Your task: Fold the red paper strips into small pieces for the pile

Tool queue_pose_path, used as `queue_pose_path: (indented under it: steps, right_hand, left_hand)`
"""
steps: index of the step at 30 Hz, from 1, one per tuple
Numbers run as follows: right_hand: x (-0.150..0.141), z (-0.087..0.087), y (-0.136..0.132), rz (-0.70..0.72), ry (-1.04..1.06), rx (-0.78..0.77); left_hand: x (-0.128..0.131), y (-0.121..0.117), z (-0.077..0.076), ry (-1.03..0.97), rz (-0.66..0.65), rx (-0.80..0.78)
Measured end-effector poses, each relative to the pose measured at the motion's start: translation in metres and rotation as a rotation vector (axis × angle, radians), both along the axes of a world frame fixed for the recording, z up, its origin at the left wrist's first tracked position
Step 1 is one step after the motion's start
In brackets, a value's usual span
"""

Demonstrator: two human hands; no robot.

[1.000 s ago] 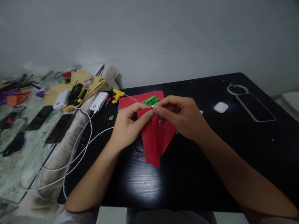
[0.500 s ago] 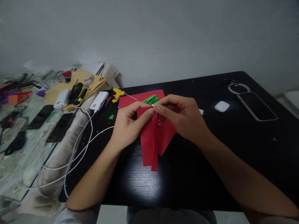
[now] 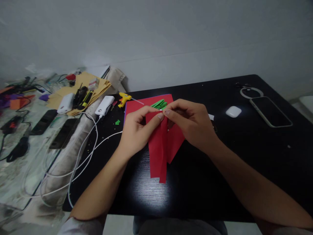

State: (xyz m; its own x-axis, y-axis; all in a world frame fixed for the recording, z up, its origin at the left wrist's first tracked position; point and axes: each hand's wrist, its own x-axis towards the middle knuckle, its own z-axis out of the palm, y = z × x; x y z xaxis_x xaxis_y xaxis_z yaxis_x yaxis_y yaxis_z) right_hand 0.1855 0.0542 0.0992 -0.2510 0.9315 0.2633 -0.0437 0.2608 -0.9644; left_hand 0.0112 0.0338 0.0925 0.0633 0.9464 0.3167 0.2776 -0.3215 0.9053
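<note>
A partly folded piece of red paper [image 3: 156, 147] hangs from my hands above the black table, its lower end toward me. My left hand [image 3: 137, 130] pinches its upper edge between thumb and fingers. At the top right corner of the same paper, the thumb and index finger of my right hand [image 3: 193, 122] are pressed together, close to the left thumb. Behind the hands lie red sheets [image 3: 134, 105], with folded green paper pieces [image 3: 160, 104] on top. Another red part [image 3: 174, 147] shows below my right hand; whether it joins the held paper I cannot tell.
A yellow glue gun [image 3: 124, 99] and a white power bank [image 3: 105, 106] with a white cable [image 3: 95, 130] are at the left. A white earbud case [image 3: 233, 111] and a phone [image 3: 271, 111] lie at the right. The cluttered side surface holds phones, cables and yellow envelopes [image 3: 84, 80].
The red paper's lower end swung slightly left, then back, and now reaches a little nearer to me. Both hands keep their pinch at its top edge.
</note>
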Motion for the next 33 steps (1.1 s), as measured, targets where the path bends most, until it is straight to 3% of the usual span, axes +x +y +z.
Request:
queue_pose_path:
  steps: [33]
  right_hand:
    - [-0.0036,-0.0047,-0.0006,-0.017,0.007,-0.051]
  left_hand:
    - [0.0013,0.0011,0.0030,-0.063,0.024,-0.042]
